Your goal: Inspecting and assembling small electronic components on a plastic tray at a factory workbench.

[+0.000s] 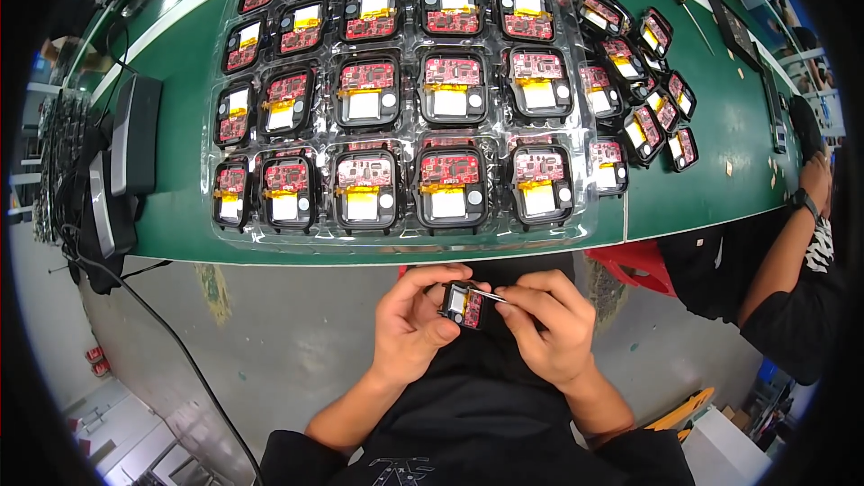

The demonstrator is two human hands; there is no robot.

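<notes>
Green table [697, 202] spans the head view. Below its edge, your left hand [409, 319] grasps an open watch [459, 301] while your right hand [553, 328] pinches a thin tool [487, 294] at it. Probing seems underway; next calls for a steady tip.

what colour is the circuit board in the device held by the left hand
Red; the circuit board shows best in the head view.

The head-worn fisheye camera is looking steeply down from the near side of the green bench [175, 207], facing across it; it is sitting close above the left hand [412, 322] and right hand [553, 328], also taking in grey floor [288, 342] before the bench.
</notes>
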